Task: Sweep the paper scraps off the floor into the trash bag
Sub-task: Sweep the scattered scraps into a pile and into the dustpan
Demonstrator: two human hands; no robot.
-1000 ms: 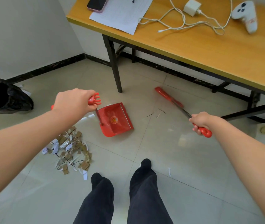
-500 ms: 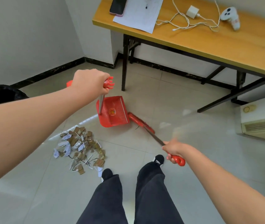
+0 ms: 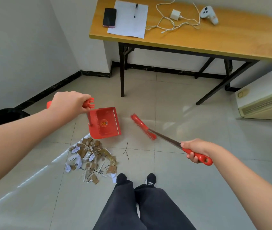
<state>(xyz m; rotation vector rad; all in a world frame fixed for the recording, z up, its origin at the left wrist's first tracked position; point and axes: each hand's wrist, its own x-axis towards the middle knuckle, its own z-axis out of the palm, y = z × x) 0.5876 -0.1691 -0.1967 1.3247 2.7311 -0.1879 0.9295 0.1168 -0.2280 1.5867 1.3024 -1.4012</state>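
A pile of brown and white paper scraps (image 3: pixel 92 160) lies on the tiled floor just ahead of my feet, to the left. My left hand (image 3: pixel 70 102) grips the red handle of a red dustpan (image 3: pixel 104 123), whose pan rests on the floor just beyond the pile. My right hand (image 3: pixel 195 149) holds the red grip of a broom; its red brush head (image 3: pixel 142 127) is on the floor to the right of the dustpan, apart from the scraps. The black trash bag (image 3: pixel 6 116) sits at the far left by the wall, partly behind my left arm.
A wooden table (image 3: pixel 231 40) on black legs stands ahead, carrying a phone, paper, pen, charger cable and white controller. A white appliance (image 3: pixel 263 103) stands at the right. A few thin dark strands (image 3: pixel 126 151) lie right of the pile. Walls meet in the corner behind.
The broom head has swung from beside the dustpan out to its right. The view has shifted back, so table and pile sit more centrally. Both hands keep their grips.
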